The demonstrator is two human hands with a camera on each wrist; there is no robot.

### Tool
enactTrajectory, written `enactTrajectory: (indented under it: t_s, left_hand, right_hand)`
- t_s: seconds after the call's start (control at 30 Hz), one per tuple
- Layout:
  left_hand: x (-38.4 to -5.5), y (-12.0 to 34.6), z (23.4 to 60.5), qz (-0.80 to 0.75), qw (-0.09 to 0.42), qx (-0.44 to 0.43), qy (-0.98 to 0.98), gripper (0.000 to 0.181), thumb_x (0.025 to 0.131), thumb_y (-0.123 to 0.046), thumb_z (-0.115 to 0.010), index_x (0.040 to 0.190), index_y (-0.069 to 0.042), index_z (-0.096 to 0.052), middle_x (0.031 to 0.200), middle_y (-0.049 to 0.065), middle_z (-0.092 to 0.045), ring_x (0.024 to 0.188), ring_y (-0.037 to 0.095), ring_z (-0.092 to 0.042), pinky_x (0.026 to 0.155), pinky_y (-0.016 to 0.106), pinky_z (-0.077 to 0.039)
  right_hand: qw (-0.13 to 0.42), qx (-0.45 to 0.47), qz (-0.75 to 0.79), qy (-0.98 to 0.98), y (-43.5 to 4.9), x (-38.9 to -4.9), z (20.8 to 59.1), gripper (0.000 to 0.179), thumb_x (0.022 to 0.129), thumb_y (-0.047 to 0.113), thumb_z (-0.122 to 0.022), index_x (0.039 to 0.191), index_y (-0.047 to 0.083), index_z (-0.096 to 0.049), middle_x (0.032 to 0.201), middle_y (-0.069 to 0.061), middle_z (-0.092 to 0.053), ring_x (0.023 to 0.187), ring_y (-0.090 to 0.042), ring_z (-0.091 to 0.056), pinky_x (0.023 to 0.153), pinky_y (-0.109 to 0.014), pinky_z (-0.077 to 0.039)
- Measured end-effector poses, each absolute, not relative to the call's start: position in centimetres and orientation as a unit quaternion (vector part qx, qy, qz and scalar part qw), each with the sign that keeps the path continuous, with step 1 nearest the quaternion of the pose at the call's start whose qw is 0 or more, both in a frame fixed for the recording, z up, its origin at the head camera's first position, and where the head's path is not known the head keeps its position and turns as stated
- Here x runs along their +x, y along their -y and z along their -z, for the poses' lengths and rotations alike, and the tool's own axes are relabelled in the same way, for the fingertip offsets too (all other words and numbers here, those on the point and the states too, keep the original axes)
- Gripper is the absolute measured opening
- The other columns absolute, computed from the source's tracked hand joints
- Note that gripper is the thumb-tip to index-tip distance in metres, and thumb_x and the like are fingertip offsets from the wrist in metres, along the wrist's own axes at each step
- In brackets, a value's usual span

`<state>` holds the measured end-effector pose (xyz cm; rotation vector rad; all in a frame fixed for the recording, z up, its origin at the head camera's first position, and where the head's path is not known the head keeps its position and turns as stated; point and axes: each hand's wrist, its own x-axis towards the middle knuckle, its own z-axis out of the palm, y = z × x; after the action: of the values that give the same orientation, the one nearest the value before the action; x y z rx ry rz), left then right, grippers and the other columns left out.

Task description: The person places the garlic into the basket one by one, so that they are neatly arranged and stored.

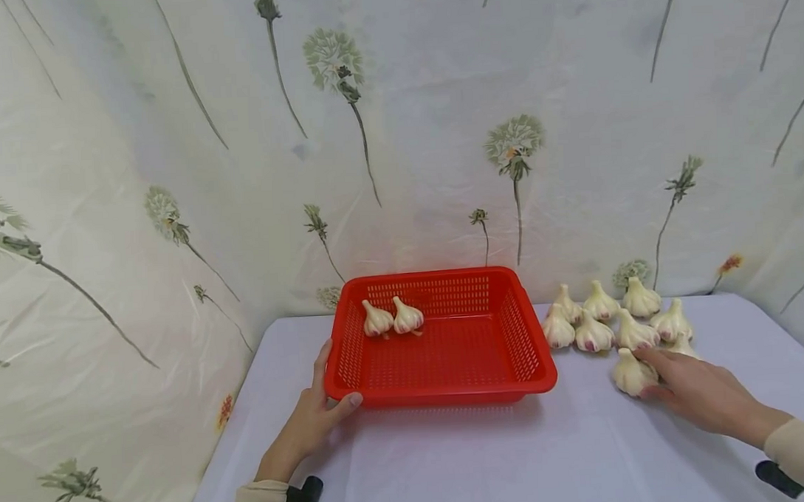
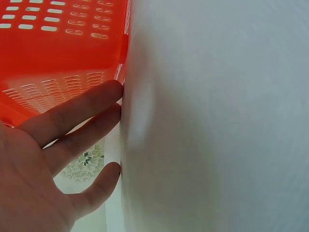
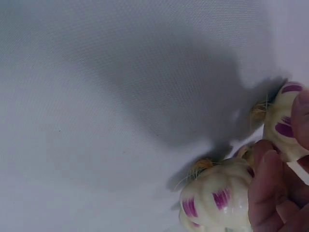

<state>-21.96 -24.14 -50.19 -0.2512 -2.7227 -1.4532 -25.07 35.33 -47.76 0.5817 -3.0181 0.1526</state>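
Note:
A red plastic basket [image 1: 440, 395] stands on the table with two garlic bulbs [image 1: 378, 320] inside, near its back left. At the basket's left front corner, my left hand [image 1: 308, 424] touches the outside; its thumb lies by the front rim. The left wrist view shows the fingers [image 2: 82, 135] fairly straight beside the basket's wall [image 2: 58, 53]. Over on the right, my right hand [image 1: 709, 395] pinches a garlic bulb [image 1: 631, 374] at the front of a group. Thumb and fingers press that bulb [image 3: 280, 128] in the right wrist view, with another bulb [image 3: 219, 193] close by.
Several garlic bulbs [image 1: 594, 334] cluster to the right of the basket, partly behind my right hand. The table has a white cloth [image 1: 462, 463]. A curtain [image 1: 431, 132] with a dandelion print hangs behind and at the sides.

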Motion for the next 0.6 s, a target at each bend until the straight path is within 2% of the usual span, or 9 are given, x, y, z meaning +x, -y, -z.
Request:
enactTrajectory:
  t_s: [0.33,0.47,0.6]
  left_hand:
    - [-22.05,24.14,50.36,0.463,0.033,-0.083,0.882,0.095,0.087,-0.048,-0.069,0.155,-0.047,-0.004,0.127,0.002,-0.066,0.106,0.016,-0.061,0.094,0.051,-0.050]
    - [-22.05,24.14,50.34,0.464,0.034,-0.083,0.881,0.094,0.087,-0.048,-0.069,0.155,-0.047,-0.004,0.126,0.002,-0.066,0.104,0.016,-0.061,0.093,0.050,-0.050]
    - [-22.00,24.10,50.30,0.465,0.030,-0.081,0.881,0.094,0.087,-0.046,-0.069,0.155,-0.047,-0.005,0.128,0.001,-0.065,0.105,0.016,-0.060,0.091,0.047,-0.052]
  right_hand:
    - [0.034,0.226,-0.056,0.972,-35.61,-25.11,48.35,0.057,0.085,0.019,-0.075,0.132,-0.006,-0.055,0.132,-0.032,-0.055,0.113,-0.051,-0.057,0.078,-0.057,-0.053]
    - [0.026,0.241,-0.076,0.967,-35.82,-25.39,48.26,0.055,0.087,0.012,-0.073,0.132,-0.011,-0.053,0.133,-0.035,-0.053,0.116,-0.051,-0.055,0.086,-0.058,-0.050]
    - [0.017,0.249,-0.091,0.964,-35.98,-25.57,48.22,0.053,0.085,0.008,-0.073,0.130,-0.012,-0.053,0.131,-0.036,-0.054,0.115,-0.051,-0.056,0.087,-0.058,-0.049]
